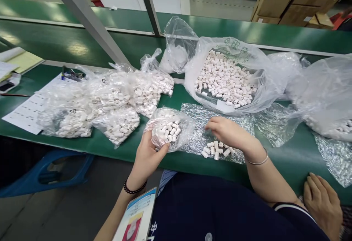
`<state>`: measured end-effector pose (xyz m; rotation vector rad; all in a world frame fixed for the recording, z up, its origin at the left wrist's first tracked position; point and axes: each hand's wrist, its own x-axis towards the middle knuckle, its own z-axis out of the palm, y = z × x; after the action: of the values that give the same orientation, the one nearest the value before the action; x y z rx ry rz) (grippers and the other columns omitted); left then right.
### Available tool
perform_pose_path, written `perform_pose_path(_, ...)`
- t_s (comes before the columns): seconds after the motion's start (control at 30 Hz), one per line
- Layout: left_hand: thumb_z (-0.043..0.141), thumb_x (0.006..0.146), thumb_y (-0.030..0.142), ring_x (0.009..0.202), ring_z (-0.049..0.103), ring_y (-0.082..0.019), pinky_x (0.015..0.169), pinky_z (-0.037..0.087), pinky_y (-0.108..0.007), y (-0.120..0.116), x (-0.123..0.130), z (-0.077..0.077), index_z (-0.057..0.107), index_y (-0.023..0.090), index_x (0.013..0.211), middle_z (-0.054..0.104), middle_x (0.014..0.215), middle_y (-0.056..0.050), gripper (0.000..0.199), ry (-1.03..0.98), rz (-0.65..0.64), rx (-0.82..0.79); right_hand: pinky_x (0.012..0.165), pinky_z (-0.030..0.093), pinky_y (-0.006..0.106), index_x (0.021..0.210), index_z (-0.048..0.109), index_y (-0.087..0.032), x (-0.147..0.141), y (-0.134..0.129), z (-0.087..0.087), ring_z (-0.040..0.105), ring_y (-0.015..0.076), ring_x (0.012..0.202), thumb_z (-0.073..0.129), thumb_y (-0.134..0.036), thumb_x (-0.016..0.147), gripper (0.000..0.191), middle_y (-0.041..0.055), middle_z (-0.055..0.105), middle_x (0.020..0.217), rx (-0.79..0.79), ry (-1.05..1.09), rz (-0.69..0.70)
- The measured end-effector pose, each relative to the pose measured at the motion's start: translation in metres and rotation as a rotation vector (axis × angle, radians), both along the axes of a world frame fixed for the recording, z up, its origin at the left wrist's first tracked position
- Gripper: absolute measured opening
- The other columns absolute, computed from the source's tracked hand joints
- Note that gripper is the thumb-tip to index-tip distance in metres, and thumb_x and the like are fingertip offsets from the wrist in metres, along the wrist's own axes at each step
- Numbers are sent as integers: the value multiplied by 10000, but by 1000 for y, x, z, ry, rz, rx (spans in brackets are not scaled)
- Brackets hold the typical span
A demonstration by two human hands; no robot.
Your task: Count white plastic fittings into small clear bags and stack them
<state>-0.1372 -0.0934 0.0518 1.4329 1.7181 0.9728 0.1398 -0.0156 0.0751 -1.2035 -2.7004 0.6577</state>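
Note:
My left hand point(150, 155) grips a clear plastic bag point(185, 125) from its near left side, thumb over the rim. Inside lie several short white tube pieces point(172, 130), seen through the bag's open mouth. My right hand point(228, 131) hovers over a foil-like sheet point(196, 118), fingers curled together. Whether anything is between those fingertips is hidden. Just below it, a small pile of white tube pieces point(216, 150) rests on the sheet. Behind the hand, a large open plastic bag point(192, 81) holds many more white pieces point(225, 78).
Filled clear bags point(110, 94) crowd the green bench point(121, 153) at left, over a printed sheet point(23, 114). Another large bag point(324, 91) stands at right. A co-worker's hand point(323, 204) is at lower right. A grey post point(90, 21) slants across the back; a blue stool point(57, 171) is lower left.

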Motion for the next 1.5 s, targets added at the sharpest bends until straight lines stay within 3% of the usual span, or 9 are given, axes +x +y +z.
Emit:
perform_pose_path(0.1,682,782,380,1189,601,-339,891,556,-399,4,4,-1,505,195,1346,619,1243,-124,620,-12,-19,9,778,468,301,1087,698,-192,19,-12,-8,619,209,911,503,-4,891,336,96,645,995,-125,-195,36)
perform_pose_path(0.23,693,762,363,1178,600,-347,908,551,-422,8,8,-1,500,212,1377,636,1169,-107,662,16,-36,14,728,417,281,1114,677,-215,10,-25,-23,583,228,1007,459,21,882,396,96,619,1043,-137,-297,100)
perform_pose_path(0.47,705,770,369,1221,583,-328,959,529,-406,4,1,-9,505,194,1360,599,1269,-125,647,-29,-31,42,667,357,283,963,672,-172,0,-12,-34,548,205,906,439,80,824,370,82,597,962,-159,-334,102)
perform_pose_path(0.67,701,785,371,1254,568,-333,1006,504,-428,2,5,-9,485,198,1387,586,1326,-135,663,-15,-40,50,771,446,302,1007,683,-160,-16,-3,-18,567,205,925,454,26,879,321,96,612,1003,-88,-56,127)
perform_pose_path(0.83,672,817,354,1261,566,-321,1015,500,-415,3,7,-4,469,191,1408,583,1331,-142,646,-20,-84,115,1002,464,401,1240,591,-141,-43,-5,1,510,254,1227,430,-107,989,300,164,547,1326,145,340,120)
perform_pose_path(1.0,681,796,335,1137,614,-312,865,554,-379,2,3,1,537,205,1280,624,1168,-104,522,61,-17,67,751,492,331,1086,651,-170,-24,-22,-2,582,235,971,494,-49,920,259,107,604,1074,-42,-72,225)
perform_pose_path(1.13,670,794,340,1098,623,-303,831,559,-370,4,4,0,542,203,1241,622,1096,-87,484,45,-22,65,685,443,294,1149,636,-207,-12,-40,-18,553,257,1029,540,-32,882,333,107,569,1119,-120,-271,269)
perform_pose_path(1.33,674,790,316,1193,589,-324,932,538,-403,6,5,-3,511,194,1327,605,1215,-110,575,14,-51,81,729,438,295,989,629,-167,-13,-33,-35,538,228,985,480,-16,917,224,97,565,1029,-159,-318,199)
perform_pose_path(1.5,678,799,313,1278,546,-323,1011,502,-413,3,3,-8,469,196,1397,574,1330,-130,645,-16,-59,102,778,479,323,1021,628,-171,-26,-21,-18,547,222,967,498,-69,948,181,102,574,1048,-4,-85,205)
